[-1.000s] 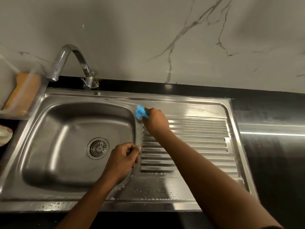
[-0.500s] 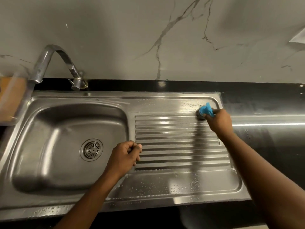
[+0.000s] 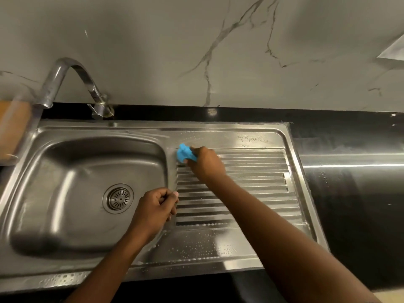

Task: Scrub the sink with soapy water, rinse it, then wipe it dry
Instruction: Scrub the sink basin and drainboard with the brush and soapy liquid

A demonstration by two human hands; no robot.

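The steel sink [image 3: 196, 266] fills the middle of the frame, set into a dark counter [image 3: 349, 193]; its basin [image 3: 65, 193] lies at the left and its ribbed drainboard [image 3: 258, 186] at the right. The right hand [image 3: 206, 164] reaches across to the upper left corner of the drainboard, just beside the basin's edge; its fingers are wrapped round a blue scrubber [image 3: 184, 154], which is pressed onto the wet steel there. The left hand [image 3: 154, 209] sits lower, at the strip between basin and drainboard; its fingers are clenched into a fist with nothing visible in it. Soapy droplets [image 3: 203, 246] speckle the flat strip below the ribs and the sink's front rim. A round drain strainer [image 3: 119, 198] lies in the basin floor; a curved tap [image 3: 87, 80] rises at the upper left, against a veined marble wall [image 3: 153, 51].
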